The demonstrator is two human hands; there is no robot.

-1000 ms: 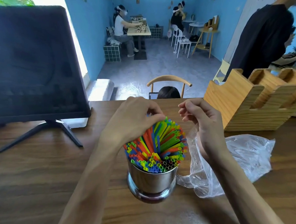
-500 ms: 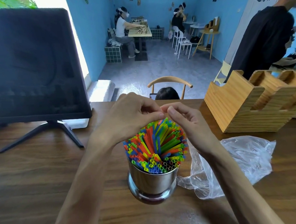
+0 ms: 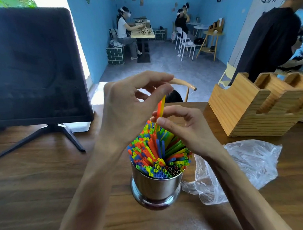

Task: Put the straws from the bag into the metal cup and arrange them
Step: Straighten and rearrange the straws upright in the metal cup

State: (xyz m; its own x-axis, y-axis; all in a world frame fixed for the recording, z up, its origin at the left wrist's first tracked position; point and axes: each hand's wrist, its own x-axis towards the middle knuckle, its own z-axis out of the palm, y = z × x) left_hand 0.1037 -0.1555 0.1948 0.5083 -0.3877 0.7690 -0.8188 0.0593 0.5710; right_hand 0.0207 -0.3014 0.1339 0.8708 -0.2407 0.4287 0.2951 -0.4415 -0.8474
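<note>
A shiny metal cup point(image 3: 156, 186) stands on the wooden table, packed with several colourful straws point(image 3: 159, 152) that lean to the left. My left hand point(image 3: 130, 107) is raised above the cup and pinches the top ends of two straws, one orange and one yellow point(image 3: 160, 108), lifted higher than the rest. Lower down, my right hand point(image 3: 185, 129) pinches the same two straws between thumb and forefinger, just above the bundle. The crumpled clear plastic bag point(image 3: 243, 166) lies flat to the right of the cup.
A dark monitor point(image 3: 34, 67) on a black stand fills the left. A wooden holder point(image 3: 255, 107) sits at the right rear of the table point(image 3: 38, 179). A chair back point(image 3: 184, 83) shows behind the table edge. A person in black stands at the far right.
My left hand has risen well above the cup, drawing two straws up out of the bundle. My right hand has moved in and taken hold of them lower down.
</note>
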